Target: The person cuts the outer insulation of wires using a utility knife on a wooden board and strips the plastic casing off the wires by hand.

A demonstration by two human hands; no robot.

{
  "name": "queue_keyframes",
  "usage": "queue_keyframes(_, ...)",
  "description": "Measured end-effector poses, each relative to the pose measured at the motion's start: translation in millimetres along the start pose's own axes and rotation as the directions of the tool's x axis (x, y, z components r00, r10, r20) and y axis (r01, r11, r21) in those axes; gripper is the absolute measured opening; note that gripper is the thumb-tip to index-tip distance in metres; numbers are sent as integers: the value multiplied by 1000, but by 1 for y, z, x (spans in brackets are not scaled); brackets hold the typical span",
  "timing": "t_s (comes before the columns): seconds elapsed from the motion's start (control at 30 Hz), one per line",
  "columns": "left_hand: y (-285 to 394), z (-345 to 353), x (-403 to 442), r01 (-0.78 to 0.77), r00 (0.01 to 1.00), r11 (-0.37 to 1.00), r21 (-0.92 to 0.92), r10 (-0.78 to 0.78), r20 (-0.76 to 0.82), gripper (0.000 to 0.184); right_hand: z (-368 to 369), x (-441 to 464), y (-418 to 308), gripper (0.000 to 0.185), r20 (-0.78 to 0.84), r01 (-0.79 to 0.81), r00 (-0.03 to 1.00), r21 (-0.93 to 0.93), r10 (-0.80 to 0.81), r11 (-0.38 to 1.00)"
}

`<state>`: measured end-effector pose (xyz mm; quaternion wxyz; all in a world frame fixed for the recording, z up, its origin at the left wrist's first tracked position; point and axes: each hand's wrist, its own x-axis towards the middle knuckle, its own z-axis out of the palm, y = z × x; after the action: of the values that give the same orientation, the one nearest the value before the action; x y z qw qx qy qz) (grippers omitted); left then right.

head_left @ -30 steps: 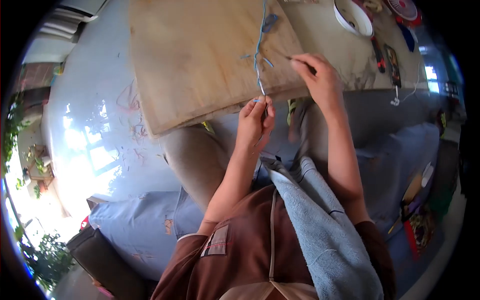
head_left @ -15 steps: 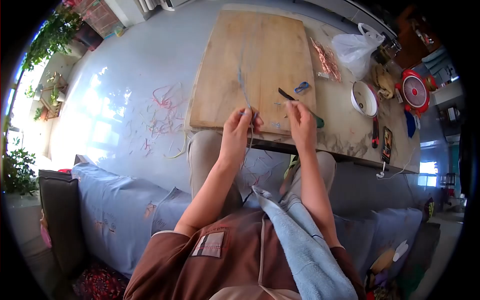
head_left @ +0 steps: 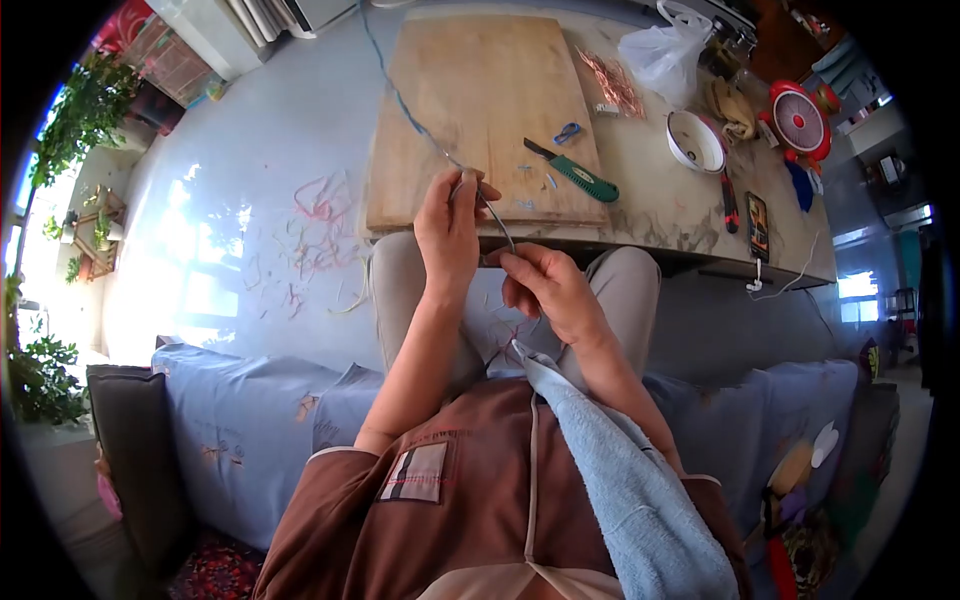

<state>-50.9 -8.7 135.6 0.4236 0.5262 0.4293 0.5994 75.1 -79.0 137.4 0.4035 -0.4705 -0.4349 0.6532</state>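
Note:
A long thin blue wire runs from the top edge down over the wooden board to my hands. My left hand is closed on it, thumb against fingers, above the board's near edge. Lower and to the right, my right hand pinches the greyish stretch of the same wire, with its fingers curled. A knife with a green handle and dark blade lies on the board, touched by neither hand. Beside it are a small blue loop and several tiny blue scraps.
Copper strands, a white plastic bag, a white bowl, a red-and-black tool and a phone lie on the table right of the board. Coloured scraps litter the floor at left. A light blue towel hangs over my front.
My right hand has left the knife on the board and moved down and left to take hold of the wire. My left hand has risen slightly leftward. The view has shifted.

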Motion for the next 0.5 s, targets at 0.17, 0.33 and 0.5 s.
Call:
queue_keyframes(0.17, 22, -3, -7, 350, 935, 883, -314, -307, 178, 20, -3, -20, -9, 25, 59, -13, 998, 67, 9, 998)
queue_keyframes(0.33, 15, 2, -9, 541, 840, 698, -469, -413, 353, 19, -17, -32, -6, 29, 116, -41, 993, 127, 26, 991)
queue_keyframes(0.5, 3, 14, 6, 561, 811, 755, -340, -419, 409, 19, -22, -34, 3, 33, 55, -30, 998, 290, 15, 957)
